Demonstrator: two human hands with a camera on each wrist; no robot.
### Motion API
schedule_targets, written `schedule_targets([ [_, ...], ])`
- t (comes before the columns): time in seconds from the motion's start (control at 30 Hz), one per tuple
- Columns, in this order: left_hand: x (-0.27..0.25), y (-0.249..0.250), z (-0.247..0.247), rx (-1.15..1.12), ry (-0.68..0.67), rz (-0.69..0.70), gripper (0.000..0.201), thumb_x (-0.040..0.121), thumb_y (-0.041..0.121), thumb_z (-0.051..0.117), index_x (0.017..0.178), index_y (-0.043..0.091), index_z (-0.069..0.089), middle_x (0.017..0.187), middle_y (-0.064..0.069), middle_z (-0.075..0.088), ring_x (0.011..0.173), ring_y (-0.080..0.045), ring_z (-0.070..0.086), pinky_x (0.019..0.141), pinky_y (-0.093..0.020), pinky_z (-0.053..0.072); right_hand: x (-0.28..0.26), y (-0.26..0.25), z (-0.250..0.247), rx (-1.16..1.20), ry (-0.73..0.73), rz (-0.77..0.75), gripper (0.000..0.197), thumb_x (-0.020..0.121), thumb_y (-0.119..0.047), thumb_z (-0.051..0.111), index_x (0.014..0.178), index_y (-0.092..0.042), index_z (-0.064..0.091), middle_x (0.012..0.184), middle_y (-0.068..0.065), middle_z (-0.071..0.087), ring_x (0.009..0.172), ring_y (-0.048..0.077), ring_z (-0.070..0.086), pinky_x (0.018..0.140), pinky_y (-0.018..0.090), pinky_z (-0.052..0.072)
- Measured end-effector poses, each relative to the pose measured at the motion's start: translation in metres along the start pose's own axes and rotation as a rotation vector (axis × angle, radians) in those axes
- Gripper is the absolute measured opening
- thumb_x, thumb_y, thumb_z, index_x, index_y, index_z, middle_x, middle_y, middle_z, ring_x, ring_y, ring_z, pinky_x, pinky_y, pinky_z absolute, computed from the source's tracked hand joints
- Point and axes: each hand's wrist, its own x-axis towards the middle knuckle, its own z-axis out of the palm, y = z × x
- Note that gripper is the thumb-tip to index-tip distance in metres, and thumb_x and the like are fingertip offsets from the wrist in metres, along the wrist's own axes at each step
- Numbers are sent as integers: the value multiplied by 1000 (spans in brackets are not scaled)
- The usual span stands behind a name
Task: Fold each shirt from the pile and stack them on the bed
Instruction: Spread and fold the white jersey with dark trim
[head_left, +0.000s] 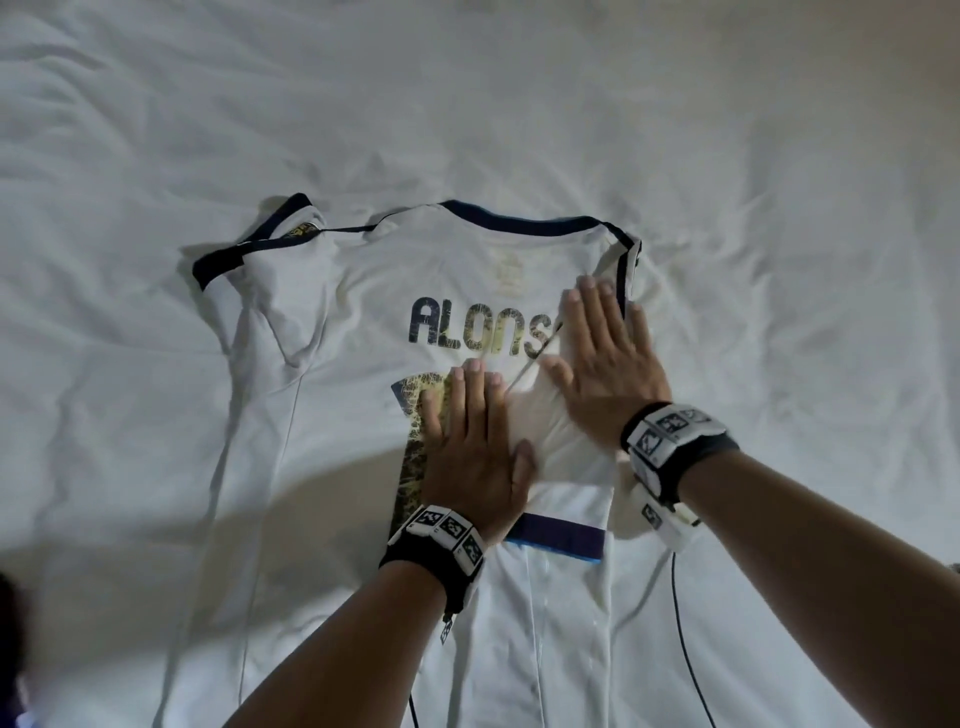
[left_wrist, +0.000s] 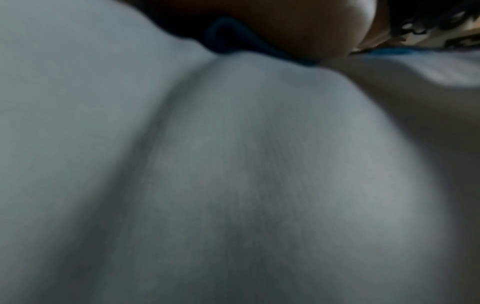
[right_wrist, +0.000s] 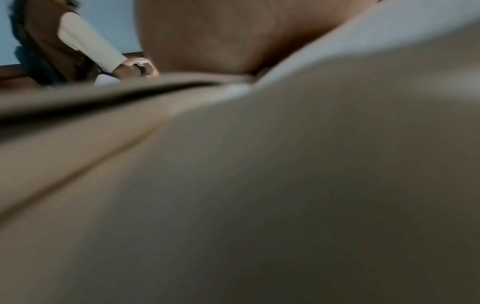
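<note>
1. a white football jersey (head_left: 322, 415) lies back-side up on the bed (head_left: 156, 130), collar away from the person, hem toward them; the bed is covered with a rumpled white sheet.
2. dark letters reading "alons" show across the jersey's upper back, with the last part hidden under a folded-in panel; a worn gold-and-dark number sits below the name, partly under the left hand.
3. the jersey's right side is folded in over the back, and its sleeve with a navy cuff band (head_left: 558, 535) lies on top, pointing toward the hem.
4. the left hand (head_left: 472, 452) lies flat, fingers straight and together, pressing on the number and the edge of the folded panel.
5. the right hand (head_left: 605, 353) is also flat with straight fingers, pressing the folded panel near the shoulder; the two hands sit just beside each other, gripping nothing.
6. the other sleeve (head_left: 249, 254), navy-trimmed, lies spread out on the sheet.
7. both wrists carry black bands with white marker tiles, and thin cables trail from them.
8. the wrist views are blurred, showing only pale cloth (left_wrist: 233, 164) close up and part of a palm.
</note>
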Motion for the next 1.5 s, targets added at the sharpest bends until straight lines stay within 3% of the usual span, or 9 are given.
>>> schedule_targets([
  [0.17,1,-2,2,-31,-3,-3,79,94,38,50,157,-4,28,166,-28,14,156,-41,8,121,-65,11,10,3,-14,50,-11,34,76,105,-57,1,160,-8,-13,167,8,-23,154,21,-23,125,44,-13],
  [0.33,-7,-6,-17,-120,-10,-35,80,102,49,26,162,1,3,168,-24,-11,156,-37,-16,125,-60,0,-9,-46,-37,251,0,43,74,107,-54,6,160,-6,-11,166,12,-23,153,24,-25,126,42,-11],
  [0.43,-16,-26,-46,-304,76,-242,71,102,47,24,163,11,15,170,-19,-8,157,-33,-13,126,-56,-2,-12,-83,-45,345,0,-32,68,108,-50,12,162,-9,0,168,11,-17,154,23,-21,126,39,-10],
  [0.57,-10,-98,-82,-269,385,-560,46,96,30,41,136,15,58,149,-18,45,138,-41,38,104,-59,32,4,-132,-49,330,-27,-148,63,108,-43,22,162,-14,6,169,9,-13,155,24,-17,127,40,-7],
  [0.7,19,-186,-107,-371,331,-910,39,100,23,46,136,10,52,141,-21,46,129,-41,42,102,-51,36,27,-179,-41,346,-111,-160,64,108,-41,24,162,-18,2,169,8,-17,154,28,-21,125,44,-11],
  [0.9,84,-249,-124,-254,150,-665,47,95,43,52,130,11,55,131,-17,53,125,-38,48,103,-50,41,55,-252,-13,318,-86,24,68,106,-51,14,161,-22,-13,166,6,-28,151,25,-30,121,52,-20],
  [1.1,110,-262,-130,-246,86,-503,27,96,33,51,108,14,65,111,-15,68,109,-40,60,92,-46,48,56,-260,9,294,34,75,64,105,-48,0,162,-21,-13,167,5,-27,152,23,-29,121,53,-18],
  [1.33,53,-283,-140,-571,373,-1008,34,103,37,47,114,12,67,115,-17,69,108,-40,63,81,-39,43,53,-264,11,306,81,90,65,107,-46,8,162,-18,-11,167,3,-25,152,21,-29,124,53,-14],
  [1.5,-3,-285,-130,-568,261,-1202,35,97,42,51,104,14,71,107,-16,71,100,-42,63,87,-43,52,52,-261,12,320,67,94,64,106,-45,7,161,-19,-13,167,2,-27,151,19,-32,122,51,-18],
])
